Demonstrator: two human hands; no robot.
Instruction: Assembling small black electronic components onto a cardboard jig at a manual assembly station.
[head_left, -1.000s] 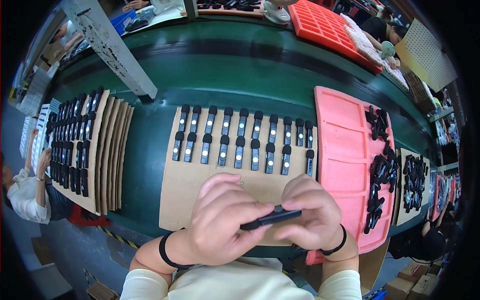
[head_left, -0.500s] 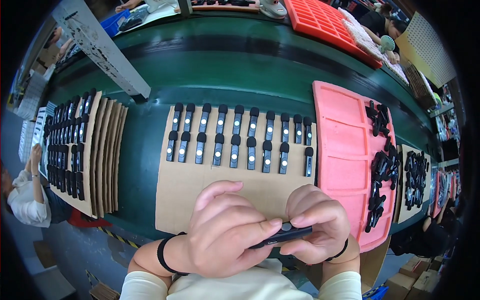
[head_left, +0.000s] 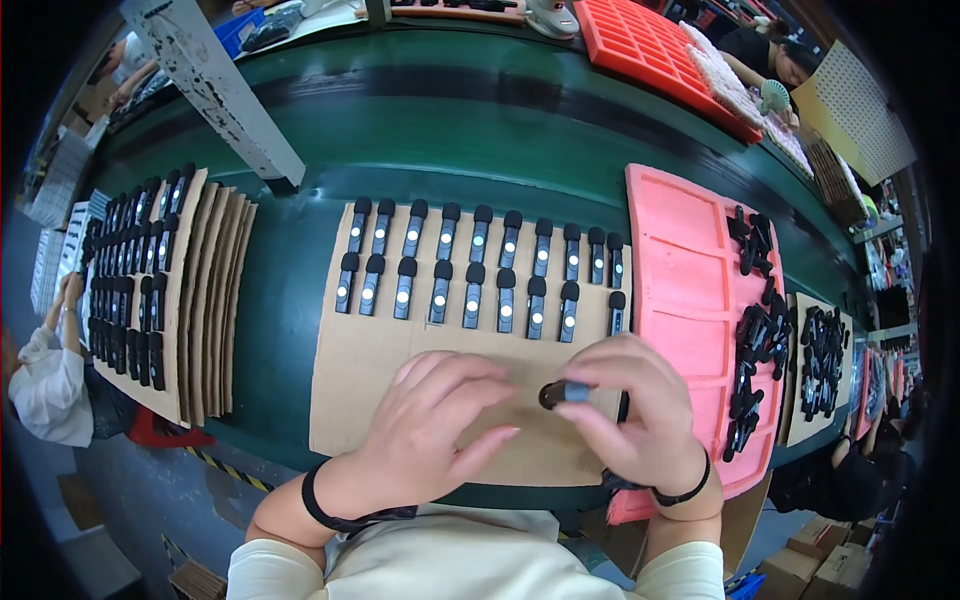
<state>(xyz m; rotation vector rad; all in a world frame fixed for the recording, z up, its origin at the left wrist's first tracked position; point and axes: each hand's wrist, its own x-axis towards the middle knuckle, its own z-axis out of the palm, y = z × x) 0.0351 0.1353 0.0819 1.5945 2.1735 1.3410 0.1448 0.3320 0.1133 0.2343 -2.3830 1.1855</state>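
Observation:
Between the thumb and fingers of my right hand (head_left: 640, 400) is a small black clip-on microphone (head_left: 562, 393), its dark end pointing left. My left hand (head_left: 435, 420) is beside it with fingers apart, holding nothing. Both hands hover over the near part of a flat cardboard sheet (head_left: 380, 395). On the sheet's far half lie two rows of small microphones (head_left: 473, 295) with black foam tops and pale round dots. One more black piece shows partly behind my right hand.
On the right, a pink foam tray (head_left: 690, 290) holds loose black microphones (head_left: 760, 330) along its right side. At the left stand layered cardboard sheets (head_left: 215, 300) with more microphones. A grey metal post (head_left: 215, 90) rises beyond. Other people work at the left and far right.
My left hand has let go of the microphone and moved left, its fingers opening. My right hand has lifted slightly and turned the microphone so that its end faces left.

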